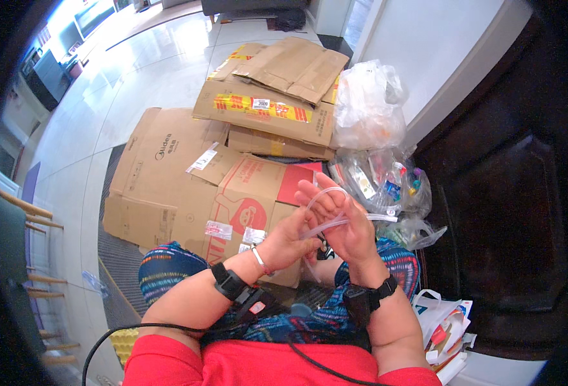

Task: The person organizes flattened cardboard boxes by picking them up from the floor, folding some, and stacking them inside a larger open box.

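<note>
A clear, flexible plastic tube or strap [379, 217] runs across both hands in front of my lap. My left hand [285, 241] is closed around one part, thumb and fingers pressed together. A short length hangs below that hand. My right hand [348, 233] is turned palm up with its fingers stretched out. The clear strip loops over its fingers and crosses the palm, and one end sticks out to the right past the thumb side. Flattened cardboard with a red print [242, 193] lies just beyond my hands.
More flattened cardboard boxes [264, 122] are stacked farther off. A white plastic bag [370, 106] and a clear bag of bottles [387, 183] stand at their right. A dark door [509, 193] is at the right, a filled bag [441, 328] near it. Wooden-legged stools [46, 280] are at the left.
</note>
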`<state>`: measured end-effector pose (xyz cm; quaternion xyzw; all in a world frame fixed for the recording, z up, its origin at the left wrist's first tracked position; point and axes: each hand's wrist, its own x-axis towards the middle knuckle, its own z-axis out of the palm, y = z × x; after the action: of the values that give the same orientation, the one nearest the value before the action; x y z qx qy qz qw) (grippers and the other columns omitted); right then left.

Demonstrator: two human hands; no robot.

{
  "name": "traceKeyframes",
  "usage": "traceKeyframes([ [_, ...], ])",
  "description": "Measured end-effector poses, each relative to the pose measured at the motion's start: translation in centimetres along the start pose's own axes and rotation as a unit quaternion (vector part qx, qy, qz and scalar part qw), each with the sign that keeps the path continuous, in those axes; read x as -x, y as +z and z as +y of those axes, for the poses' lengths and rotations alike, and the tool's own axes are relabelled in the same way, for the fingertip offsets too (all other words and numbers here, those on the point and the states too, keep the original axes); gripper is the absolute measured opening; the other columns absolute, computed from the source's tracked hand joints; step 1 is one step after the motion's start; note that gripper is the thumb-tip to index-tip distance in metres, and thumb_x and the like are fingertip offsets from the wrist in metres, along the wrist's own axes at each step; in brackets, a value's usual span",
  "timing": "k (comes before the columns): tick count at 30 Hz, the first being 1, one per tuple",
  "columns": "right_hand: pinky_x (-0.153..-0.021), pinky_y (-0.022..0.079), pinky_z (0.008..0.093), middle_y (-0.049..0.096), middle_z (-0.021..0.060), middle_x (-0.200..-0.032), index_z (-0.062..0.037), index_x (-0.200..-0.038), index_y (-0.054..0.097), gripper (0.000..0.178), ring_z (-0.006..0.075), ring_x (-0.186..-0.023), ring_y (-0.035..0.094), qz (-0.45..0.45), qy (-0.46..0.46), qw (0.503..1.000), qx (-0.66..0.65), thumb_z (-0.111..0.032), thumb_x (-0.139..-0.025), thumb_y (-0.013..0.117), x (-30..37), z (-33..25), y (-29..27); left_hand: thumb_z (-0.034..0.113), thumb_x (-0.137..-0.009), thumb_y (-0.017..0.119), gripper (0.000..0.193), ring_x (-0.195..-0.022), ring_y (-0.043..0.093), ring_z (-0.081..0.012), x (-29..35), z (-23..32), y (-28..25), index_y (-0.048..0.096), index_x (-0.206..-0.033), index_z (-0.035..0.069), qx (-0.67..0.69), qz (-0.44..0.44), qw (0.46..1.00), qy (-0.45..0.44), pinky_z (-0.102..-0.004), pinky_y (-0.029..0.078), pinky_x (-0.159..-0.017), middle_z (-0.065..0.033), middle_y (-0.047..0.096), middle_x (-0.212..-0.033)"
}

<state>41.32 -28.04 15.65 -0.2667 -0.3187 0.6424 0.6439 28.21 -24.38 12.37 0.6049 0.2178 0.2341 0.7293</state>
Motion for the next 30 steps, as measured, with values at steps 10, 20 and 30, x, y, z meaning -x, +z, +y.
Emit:
traceKeyframes([
  [10, -0.09, 0.037, 0.0383, 0.05, 0.0162, -0.112, -0.0021, -0.121, 0.039, 0.049, 0.0281, -0.105, 0.048, -0.047, -0.016, 0.997, -0.053, -0.033, -0.084, 0.048, -0.2, 0.2, -0.9, 0.003, -0.08, 0.048, 0.016, -0.039, 0.039, -0.0097, 0.7, 1.2, -0.2, 0.038, -0.091, 0.009, 0.247, -0.047, 0.963, -0.093, -0.0231, 0.032, -0.036, 0.0, 0.04, -0.056],
  [20, -0.078, 0.043, 0.0326, 0.056, 0.0127, -0.098, 0.0027, -0.115, 0.046, 0.05, 0.0204, -0.089, 0.054, 0.037, -0.007, 0.999, 0.037, -0.034, -0.081, 0.054, 0.0, -1.1, 1.3, 0.005, -0.08, 0.045, 0.014, -0.039, 0.032, -0.0086, 0.8, 0.9, -1.0, 0.039, -0.091, 0.011, 0.287, -0.094, 0.937, -0.178, -0.0214, 0.025, -0.036, 0.0011, 0.034, -0.053],
  [30, -0.051, 0.039, 0.0195, 0.057, 0.0025, -0.07, -0.005, -0.081, 0.055, 0.03, 0.0075, -0.06, 0.051, 0.16, -0.009, 0.948, 0.274, -0.033, -0.087, 0.043, -0.5, 0.2, -0.9, 0.009, -0.08, 0.049, 0.032, -0.047, 0.041, -0.0088, 0.1, 0.3, -0.4, 0.037, -0.11, 0.01, 0.106, -0.047, 0.985, -0.128, -0.0217, 0.033, -0.041, -0.0002, 0.04, -0.06],
])
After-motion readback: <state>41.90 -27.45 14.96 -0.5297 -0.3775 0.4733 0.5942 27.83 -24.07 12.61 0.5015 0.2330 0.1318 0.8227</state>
